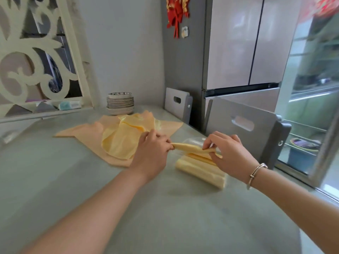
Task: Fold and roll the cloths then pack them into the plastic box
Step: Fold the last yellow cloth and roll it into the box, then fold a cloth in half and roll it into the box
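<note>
A rolled yellow cloth (189,147) hangs between my two hands just above the clear plastic box (195,139). My left hand (153,153) pinches its left end and my right hand (227,154) pinches its right end. Inside the box lie pale yellow rolled cloths (200,170) side by side, with an orange-yellow one (200,157) behind them. To the left, a loose yellow cloth (119,142) is heaped on a flat peach cloth (86,131) on the table.
A stack of bowls and plates (120,103) stands at the back of the grey table (91,189). Two grey cutting boards (244,125) (177,102) lean at the right beside the fridge (238,52). A carved white screen (36,57) is at the left.
</note>
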Action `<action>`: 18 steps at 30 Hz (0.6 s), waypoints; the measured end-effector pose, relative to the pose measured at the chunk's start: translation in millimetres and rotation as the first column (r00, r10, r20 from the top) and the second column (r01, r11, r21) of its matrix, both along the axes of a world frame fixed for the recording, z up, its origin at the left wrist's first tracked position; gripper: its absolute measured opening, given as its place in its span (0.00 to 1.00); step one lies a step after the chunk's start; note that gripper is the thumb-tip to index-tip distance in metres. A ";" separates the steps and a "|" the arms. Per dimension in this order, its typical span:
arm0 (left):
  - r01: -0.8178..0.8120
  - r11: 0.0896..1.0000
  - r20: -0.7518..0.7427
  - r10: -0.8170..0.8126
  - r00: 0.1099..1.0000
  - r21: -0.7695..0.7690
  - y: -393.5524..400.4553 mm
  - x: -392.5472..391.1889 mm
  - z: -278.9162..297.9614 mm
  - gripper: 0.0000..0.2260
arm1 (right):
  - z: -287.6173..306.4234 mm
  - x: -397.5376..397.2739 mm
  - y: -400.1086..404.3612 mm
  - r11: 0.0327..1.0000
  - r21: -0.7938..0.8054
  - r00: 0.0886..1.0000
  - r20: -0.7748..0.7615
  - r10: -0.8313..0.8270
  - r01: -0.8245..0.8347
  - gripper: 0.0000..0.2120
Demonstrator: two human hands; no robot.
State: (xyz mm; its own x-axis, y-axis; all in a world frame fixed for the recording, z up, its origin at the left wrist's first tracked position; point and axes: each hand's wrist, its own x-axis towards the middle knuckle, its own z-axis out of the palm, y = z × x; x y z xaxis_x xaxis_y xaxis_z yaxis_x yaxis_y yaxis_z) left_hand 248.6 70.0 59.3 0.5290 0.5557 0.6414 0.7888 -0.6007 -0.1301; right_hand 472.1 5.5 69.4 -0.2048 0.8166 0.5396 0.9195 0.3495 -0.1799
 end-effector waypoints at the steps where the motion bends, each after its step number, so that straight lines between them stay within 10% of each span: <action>1: -0.004 1.000 -0.085 0.002 0.996 -0.031 6.1 10.7 -0.8 0.11 | 1.4 7.9 3.9 1.000 -0.008 0.998 0.060 -0.018 0.019 0.11; 9: -0.069 0.869 -0.310 -0.100 0.945 -0.490 33.6 47.8 -6.0 0.26 | 2.6 40.2 23.1 0.956 -0.289 0.986 0.168 -0.001 0.051 0.09; 18: -0.112 0.787 -0.300 -0.096 0.949 -0.607 37.6 51.3 0.1 0.31 | 9.0 34.3 43.4 0.822 -0.566 0.966 0.241 0.090 0.064 0.10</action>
State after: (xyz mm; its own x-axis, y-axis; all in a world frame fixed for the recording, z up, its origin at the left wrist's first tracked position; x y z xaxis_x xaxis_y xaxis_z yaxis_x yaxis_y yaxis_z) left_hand 299.9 107.6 59.5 0.6285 0.7774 -0.0244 0.7778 -0.6277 0.0323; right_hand 506.4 48.9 78.4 -0.2801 0.9561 -0.0859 0.9558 0.2694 -0.1180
